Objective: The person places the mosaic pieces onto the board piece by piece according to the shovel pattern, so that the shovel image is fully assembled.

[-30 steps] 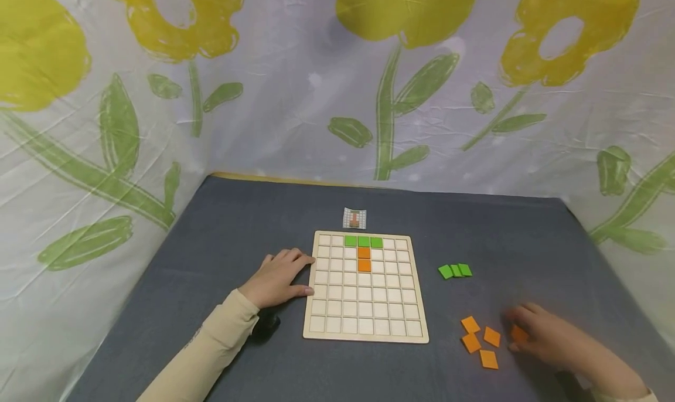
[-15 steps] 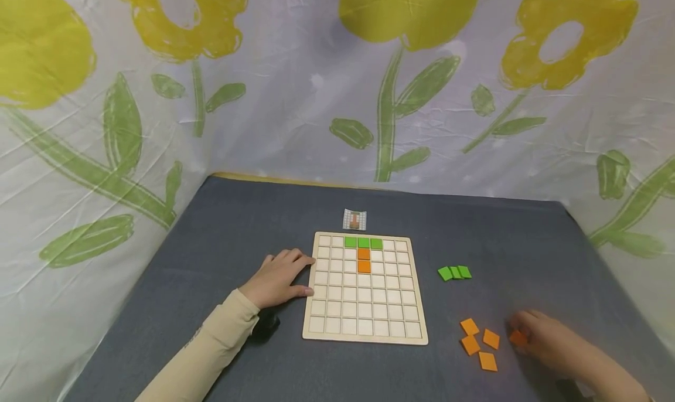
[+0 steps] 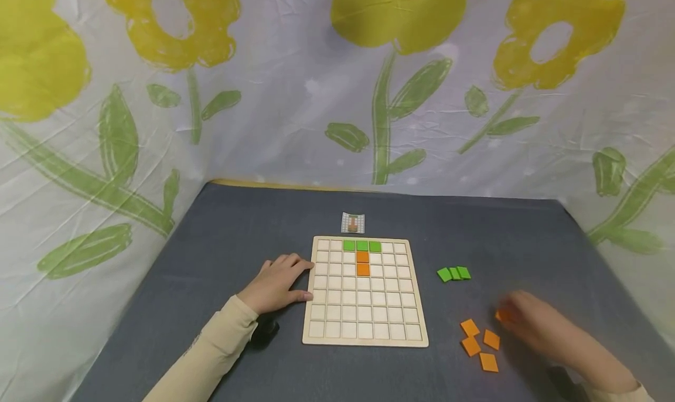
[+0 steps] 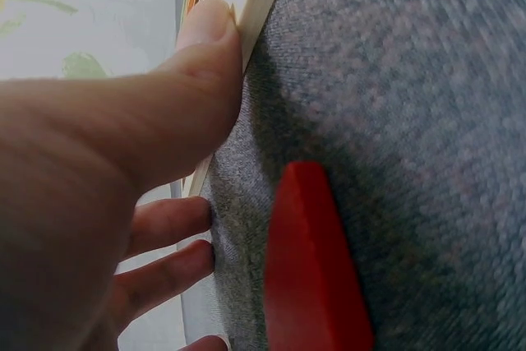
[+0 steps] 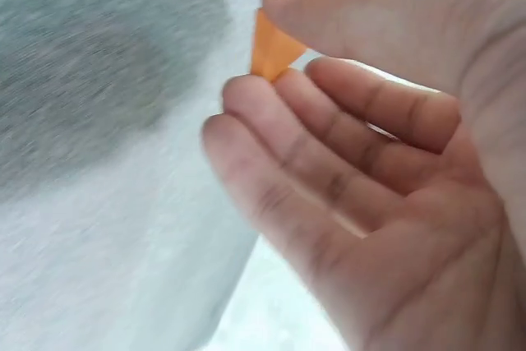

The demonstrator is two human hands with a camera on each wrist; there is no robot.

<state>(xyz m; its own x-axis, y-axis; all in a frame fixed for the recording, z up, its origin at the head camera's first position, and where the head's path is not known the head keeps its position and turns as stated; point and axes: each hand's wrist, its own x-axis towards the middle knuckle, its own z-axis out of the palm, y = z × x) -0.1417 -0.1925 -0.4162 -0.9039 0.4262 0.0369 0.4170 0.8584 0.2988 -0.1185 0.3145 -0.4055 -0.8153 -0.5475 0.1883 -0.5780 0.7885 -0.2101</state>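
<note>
A wooden grid board lies on the dark cloth, with three green tiles in its far row and two orange tiles in a column beneath the middle one. My left hand rests at the board's left edge, thumb and fingertips touching it; the left wrist view shows the thumb on the rim. My right hand, blurred, is right of the loose orange tiles. It pinches one orange tile between thumb and fingers, clear in the right wrist view.
Several loose green tiles lie right of the board. A small printed grid card is just beyond its far edge. A red object shows below the left thumb in the left wrist view. A flowered curtain stands behind the table.
My right hand has closed on an orange tile and moved it slightly left and away from me, off the table spot where it was. My left hand stays at the board's edge.
</note>
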